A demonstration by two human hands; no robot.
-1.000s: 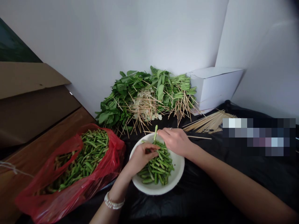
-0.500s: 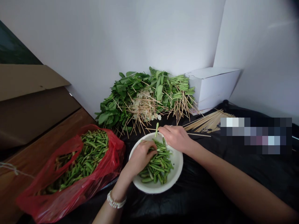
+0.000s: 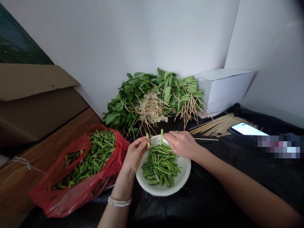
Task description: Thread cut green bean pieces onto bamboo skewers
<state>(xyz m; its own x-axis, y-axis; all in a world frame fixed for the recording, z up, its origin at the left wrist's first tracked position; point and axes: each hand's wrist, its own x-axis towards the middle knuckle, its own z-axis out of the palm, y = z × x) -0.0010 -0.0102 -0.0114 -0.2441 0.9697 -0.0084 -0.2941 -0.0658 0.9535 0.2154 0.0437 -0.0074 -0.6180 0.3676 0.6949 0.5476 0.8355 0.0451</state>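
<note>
We record the following at the tabletop, which is covered in black plastic sheeting (image 3: 201,190).

Item 1: left hand (image 3: 136,153), with a beaded pearl bracelet (image 3: 119,201) at the wrist. Its grip is clenched, thumb and fingertips pinching a short green bean piece (image 3: 148,140) upright, just above the bowl's rim.

Item 2: right hand (image 3: 181,145), its grip closed on a second bean piece (image 3: 161,136), which stands up from the bowl's far side.

Item 3: white enamel bowl (image 3: 166,191), between both hands, holding a heap of cut green beans (image 3: 160,166).

Item 4: red plastic bag (image 3: 78,190), just left of the bowl, open and filled with more green beans (image 3: 101,152). It rests partly on a wooden board (image 3: 30,161).

Item 5: a heap of leafy greens on bamboo skewers (image 3: 152,101), against the wall, beyond the bowl.

Item 6: white cardboard box (image 3: 223,90), right of the heap.

Item 7: loose bamboo skewers (image 3: 218,125), beside a smartphone (image 3: 247,129) with a lit screen.

Item 8: brown cardboard flaps (image 3: 33,82), far left.
</note>
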